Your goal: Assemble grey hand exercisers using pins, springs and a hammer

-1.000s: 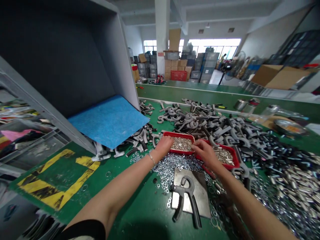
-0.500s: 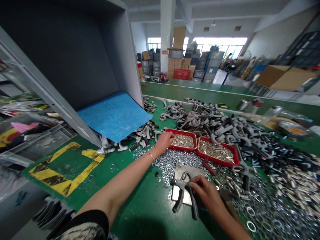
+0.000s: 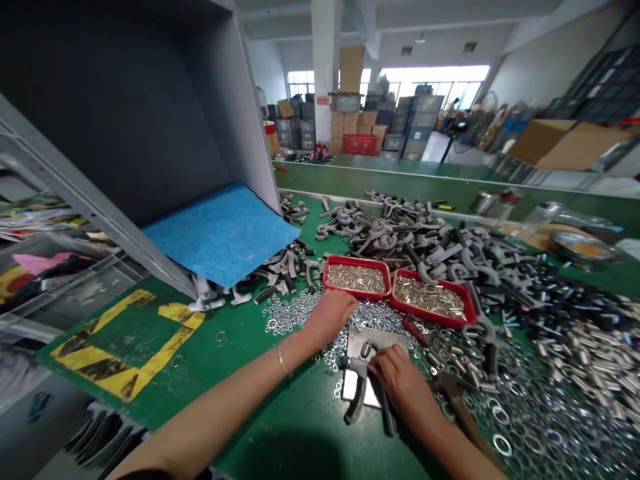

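Observation:
My right hand [image 3: 397, 381] is closed over the head of a grey hand-grip part [image 3: 357, 393] that lies on a small metal plate [image 3: 373, 337]. My left hand [image 3: 329, 315] rests palm down with curled fingers on a heap of small silver washers [image 3: 287, 313], just in front of the left red tray [image 3: 356, 277]. That tray holds small metal pieces. A second red tray [image 3: 434, 299] with similar pieces stands beside it on the right. What the left fingers hold, if anything, is hidden.
A tipped grey crate [image 3: 125, 133] with a blue liner [image 3: 220, 233] stands at the left on the green table [image 3: 280, 413]. A big pile of grey handle parts [image 3: 425, 240] lies behind the trays. Loose rings and bolts [image 3: 565, 393] cover the right side. Stacked boxes fill the background.
My left hand drew back from the left red tray onto the washer heap. My right hand left the trays, came down to the grip part and has closed over its head.

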A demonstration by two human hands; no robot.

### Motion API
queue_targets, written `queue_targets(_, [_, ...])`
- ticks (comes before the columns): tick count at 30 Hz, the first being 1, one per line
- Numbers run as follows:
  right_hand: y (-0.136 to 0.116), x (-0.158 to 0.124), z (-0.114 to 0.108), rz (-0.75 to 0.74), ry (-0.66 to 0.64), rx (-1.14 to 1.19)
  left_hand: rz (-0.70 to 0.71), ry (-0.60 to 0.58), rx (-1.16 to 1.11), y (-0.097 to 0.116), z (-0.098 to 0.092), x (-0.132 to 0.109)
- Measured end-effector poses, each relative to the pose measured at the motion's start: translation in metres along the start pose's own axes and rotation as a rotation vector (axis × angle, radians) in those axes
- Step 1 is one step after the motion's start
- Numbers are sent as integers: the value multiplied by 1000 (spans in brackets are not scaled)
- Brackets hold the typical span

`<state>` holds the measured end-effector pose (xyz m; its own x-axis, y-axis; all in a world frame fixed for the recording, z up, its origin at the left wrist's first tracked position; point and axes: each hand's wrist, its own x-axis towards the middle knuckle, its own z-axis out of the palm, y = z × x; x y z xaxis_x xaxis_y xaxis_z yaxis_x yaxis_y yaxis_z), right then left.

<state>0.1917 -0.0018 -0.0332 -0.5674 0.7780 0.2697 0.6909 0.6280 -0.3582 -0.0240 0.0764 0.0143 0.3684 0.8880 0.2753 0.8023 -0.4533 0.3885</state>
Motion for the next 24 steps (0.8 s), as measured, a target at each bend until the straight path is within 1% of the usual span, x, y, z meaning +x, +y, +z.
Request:
queue_targets(3, [-1,-5,-3,-31,-30,5,106,-97,-29,32,13,-45])
queue_targets(4, [-1,-7,-4,-43,-36,12,123,-114,-27,39,17,-55])
queue_targets(6, [-1,-12,-8,-62,-32,48,142,-131,-1,47,25,-67])
queue_targets(9, [0,-20,-16,-29,-8,165,181,-137,79,48,32,-69])
queue_targets(13, [8,-45,-25,176,112,239,270,-97,212,45,38,-69])
queue_targets(14, [11,-54,-27,229,127,242,294,-90,236,44,39,-69])
queue_targets(16, [18,-72,-31,303,112,250,327,-83,270,44,40,-71])
queue_targets(18, [25,-89,-35,330,88,237,347,-84,297,46,40,-70])
queue_targets(20, [33,-105,-39,328,105,182,378,-102,323,49,38,-69])
queue_targets(24, [49,-136,-48,293,138,-19,443,-182,331,56,35,-69])
